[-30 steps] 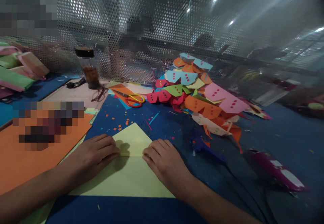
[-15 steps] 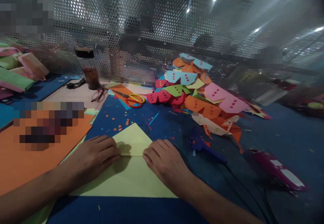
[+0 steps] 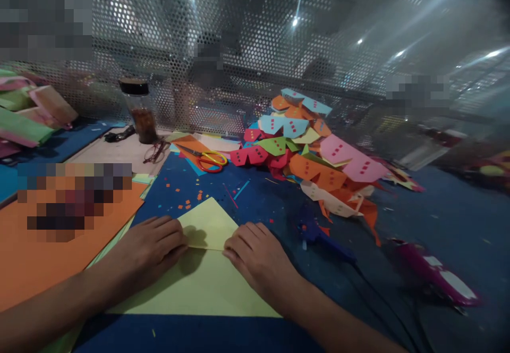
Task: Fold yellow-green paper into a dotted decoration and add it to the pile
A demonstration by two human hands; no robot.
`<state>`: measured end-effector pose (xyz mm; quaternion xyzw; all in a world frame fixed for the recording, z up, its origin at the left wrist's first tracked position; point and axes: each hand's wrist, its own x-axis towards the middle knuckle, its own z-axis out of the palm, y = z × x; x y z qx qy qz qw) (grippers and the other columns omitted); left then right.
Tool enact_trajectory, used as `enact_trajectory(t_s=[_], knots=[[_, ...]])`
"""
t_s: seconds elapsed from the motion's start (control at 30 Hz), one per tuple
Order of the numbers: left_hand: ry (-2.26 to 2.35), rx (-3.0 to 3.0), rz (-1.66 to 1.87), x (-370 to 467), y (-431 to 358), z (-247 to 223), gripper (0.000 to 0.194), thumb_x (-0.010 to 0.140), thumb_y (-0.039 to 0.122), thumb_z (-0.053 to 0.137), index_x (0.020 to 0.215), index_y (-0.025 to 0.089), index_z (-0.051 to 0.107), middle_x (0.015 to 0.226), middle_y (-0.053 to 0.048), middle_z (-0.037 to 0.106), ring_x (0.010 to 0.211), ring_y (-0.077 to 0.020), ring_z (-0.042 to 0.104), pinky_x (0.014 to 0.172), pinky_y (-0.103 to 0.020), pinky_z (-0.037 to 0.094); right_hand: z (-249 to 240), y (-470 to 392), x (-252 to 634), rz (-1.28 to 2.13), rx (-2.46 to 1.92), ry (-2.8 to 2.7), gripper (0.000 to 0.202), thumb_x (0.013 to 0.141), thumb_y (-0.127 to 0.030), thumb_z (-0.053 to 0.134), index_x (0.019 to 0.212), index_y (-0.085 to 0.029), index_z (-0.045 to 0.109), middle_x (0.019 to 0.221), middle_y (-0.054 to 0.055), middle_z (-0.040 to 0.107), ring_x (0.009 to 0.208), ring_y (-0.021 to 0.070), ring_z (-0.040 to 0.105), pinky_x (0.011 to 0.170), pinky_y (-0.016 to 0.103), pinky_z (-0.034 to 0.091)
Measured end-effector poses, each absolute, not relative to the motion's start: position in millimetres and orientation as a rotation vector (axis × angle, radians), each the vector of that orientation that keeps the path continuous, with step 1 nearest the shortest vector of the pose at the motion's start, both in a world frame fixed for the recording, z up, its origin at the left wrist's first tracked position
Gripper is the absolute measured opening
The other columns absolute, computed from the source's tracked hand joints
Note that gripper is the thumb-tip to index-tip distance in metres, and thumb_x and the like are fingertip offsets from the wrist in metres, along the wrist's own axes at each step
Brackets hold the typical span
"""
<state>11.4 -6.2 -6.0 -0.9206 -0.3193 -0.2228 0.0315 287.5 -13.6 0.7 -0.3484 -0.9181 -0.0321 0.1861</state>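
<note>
Yellow sheet (image 3: 203, 286), partly hidden.
Left hand (image 3: 157, 242) and right hand (image 3: 257, 254) cover its sides; orange paper (image 3: 51, 260) cut off at left.

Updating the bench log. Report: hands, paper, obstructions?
Left hand, right hand closed on yellow paper. Crosswise line between them. Blue corded tool right of paper, apart.

No legible text, numbers or brands; white patches (image 3: 458, 285) on magenta object (image 3: 441, 277) unreadable.
</note>
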Motion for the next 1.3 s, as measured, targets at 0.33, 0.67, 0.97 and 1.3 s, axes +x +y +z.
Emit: enact_trajectory(t_s=[0.33, 0.67, 0.97, 1.3], knots=[[-1.105, -2.949, -0.79, 10.0, -11.4, -6.1, 0.027, 0.104, 0.024, 0.046, 0.083, 0.02, 0.063, 0.077, -0.002, 0.064, 0.07, -0.0172, 0.06, 0.062, -0.03, 0.045, -0.1, -19.3, 288.1, 0.123, -0.997, -2.528, 0.013, 0.102, -0.026, 0.059, 0.092, -0.019, 0.063, 0.089, 0.002, 0.066, 0.084, 0.0184, 0.055, 0.077, 0.032, 0.036], [-1.422, -2.944, -0.779, 7.8, -11.6, -4.8, 0.027, 0.099, 0.031, 0.053, 0.076, 0.021, 0.062, 0.074, 0.0, 0.06, 0.071, -0.0167, 0.058, 0.061, -0.027, 0.042, 1.9, -17.1, 286.0, 0.286, -1.172, -2.444, 0.011, 0.096, -0.025, 0.069, 0.087, -0.02, 0.066, 0.088, -0.001, 0.068, 0.081, 0.0162, 0.057, 0.079, 0.032, 0.037], [-1.64, -2.902, -0.631, 3.8, -8.9, -4.7, 0.032, 0.098, 0.041, 0.057, 0.073, 0.022, 0.06, 0.073, 0.0, 0.059, 0.072, -0.0191, 0.057, 0.062, -0.029, 0.039, 5.6, -16.3, 283.0, 0.41, -1.361, -2.366, 0.017, 0.091, -0.023, 0.075, 0.081, -0.019, 0.063, 0.082, -0.003, 0.066, 0.079, 0.0157, 0.058, 0.076, 0.032, 0.036], [-1.719, -2.854, -0.6, 2.5, -8.7, -4.3, 0.031, 0.095, 0.041, 0.059, 0.071, 0.022, 0.059, 0.071, 0.0, 0.061, 0.07, -0.02, 0.057, 0.061, -0.029, 0.038, 1.8, -15.7, 283.2, 0.367, -1.417, -2.316, 0.018, 0.088, -0.022, 0.077, 0.081, -0.021, 0.061, 0.08, -0.004, 0.066, 0.078, 0.0166, 0.06, 0.075, 0.033, 0.035]])
